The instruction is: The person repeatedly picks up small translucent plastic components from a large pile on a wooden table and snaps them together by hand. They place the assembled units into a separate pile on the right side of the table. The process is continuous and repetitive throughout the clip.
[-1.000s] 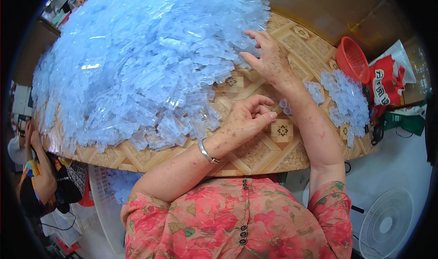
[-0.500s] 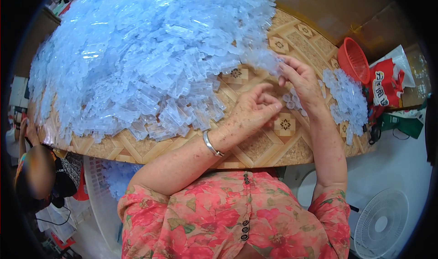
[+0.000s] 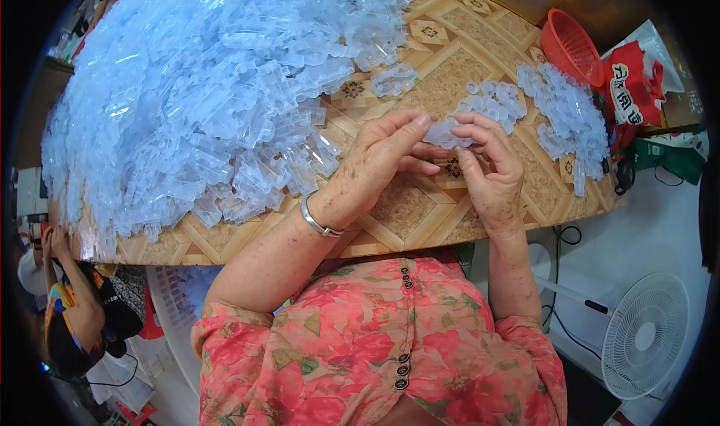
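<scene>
Between my two hands is a small clear plastic piece (image 3: 442, 134), roughly tube-shaped, with its ends partly covered by my fingers. My left hand (image 3: 386, 152), a silver bangle at its wrist, pinches one end between thumb and forefinger. The other end is gripped by the fingertips of my right hand (image 3: 493, 167). A huge heap of similar clear plastic pieces (image 3: 225, 96) covers the left and far part of the table. Just beyond my fingers, some small round clear caps or rings (image 3: 493, 103) lie on the tabletop, and a few clear pieces (image 3: 394, 79) sit beside the heap.
The wood-patterned table (image 3: 427, 223) has a curved edge close to my body. At right are another pile of clear parts (image 3: 570, 118), a red plastic basket (image 3: 571, 47) and a red bag (image 3: 634, 85). A white fan (image 3: 645, 336) stands below; another person (image 3: 75, 306) is at far left.
My right hand has drawn back toward me from near the heap, and my left hand has come up to it. Both now grip the clear piece. The view has shifted slightly.
</scene>
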`<state>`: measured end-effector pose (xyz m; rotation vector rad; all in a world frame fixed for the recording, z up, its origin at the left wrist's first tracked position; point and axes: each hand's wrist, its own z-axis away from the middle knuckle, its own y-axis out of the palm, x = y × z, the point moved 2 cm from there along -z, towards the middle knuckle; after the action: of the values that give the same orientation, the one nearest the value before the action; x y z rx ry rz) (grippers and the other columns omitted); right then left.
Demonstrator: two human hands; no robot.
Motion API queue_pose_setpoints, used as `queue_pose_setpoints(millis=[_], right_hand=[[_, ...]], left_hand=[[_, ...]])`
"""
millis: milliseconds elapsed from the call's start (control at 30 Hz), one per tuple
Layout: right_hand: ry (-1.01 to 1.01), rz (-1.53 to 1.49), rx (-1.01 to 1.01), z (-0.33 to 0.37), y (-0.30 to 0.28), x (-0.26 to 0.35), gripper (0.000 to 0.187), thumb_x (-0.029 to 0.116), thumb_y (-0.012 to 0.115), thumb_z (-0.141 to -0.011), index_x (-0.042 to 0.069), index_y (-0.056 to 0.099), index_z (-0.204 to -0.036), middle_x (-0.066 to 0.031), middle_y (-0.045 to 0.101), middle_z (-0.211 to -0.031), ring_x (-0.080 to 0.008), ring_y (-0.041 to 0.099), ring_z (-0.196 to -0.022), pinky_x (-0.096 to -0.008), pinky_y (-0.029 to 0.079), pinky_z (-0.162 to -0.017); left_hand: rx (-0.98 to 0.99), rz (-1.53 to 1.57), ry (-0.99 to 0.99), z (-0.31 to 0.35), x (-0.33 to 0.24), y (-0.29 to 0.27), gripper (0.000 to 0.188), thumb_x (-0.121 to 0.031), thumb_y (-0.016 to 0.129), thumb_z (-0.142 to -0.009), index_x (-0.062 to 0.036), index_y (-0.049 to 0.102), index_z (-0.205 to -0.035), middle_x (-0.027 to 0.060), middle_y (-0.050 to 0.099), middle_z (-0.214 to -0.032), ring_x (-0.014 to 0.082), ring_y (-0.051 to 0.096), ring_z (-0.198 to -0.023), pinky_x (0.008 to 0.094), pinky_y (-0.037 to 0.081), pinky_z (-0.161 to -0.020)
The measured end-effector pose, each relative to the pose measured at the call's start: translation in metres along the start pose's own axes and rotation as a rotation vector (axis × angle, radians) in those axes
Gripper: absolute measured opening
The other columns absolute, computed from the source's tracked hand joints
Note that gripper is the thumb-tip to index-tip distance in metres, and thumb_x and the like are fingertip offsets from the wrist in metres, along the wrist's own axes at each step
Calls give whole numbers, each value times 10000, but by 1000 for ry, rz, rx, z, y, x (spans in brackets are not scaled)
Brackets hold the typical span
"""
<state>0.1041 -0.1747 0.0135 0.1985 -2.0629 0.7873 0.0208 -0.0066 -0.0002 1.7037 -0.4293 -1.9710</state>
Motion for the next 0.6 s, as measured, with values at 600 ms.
queue_pose_setpoints(millis=[600], right_hand=[[265,-496,-90,7,4,-5,370,-78,596,-926,-25,548,-1289,-75,563,-1251,-115,603,-1037,-242,528,-876]], left_hand=[[32,-188,-14,-1,-2,3,343,-125,616,-986,23,587,-1294,72,689,-1092,118,663,-951,260,578,-815]])
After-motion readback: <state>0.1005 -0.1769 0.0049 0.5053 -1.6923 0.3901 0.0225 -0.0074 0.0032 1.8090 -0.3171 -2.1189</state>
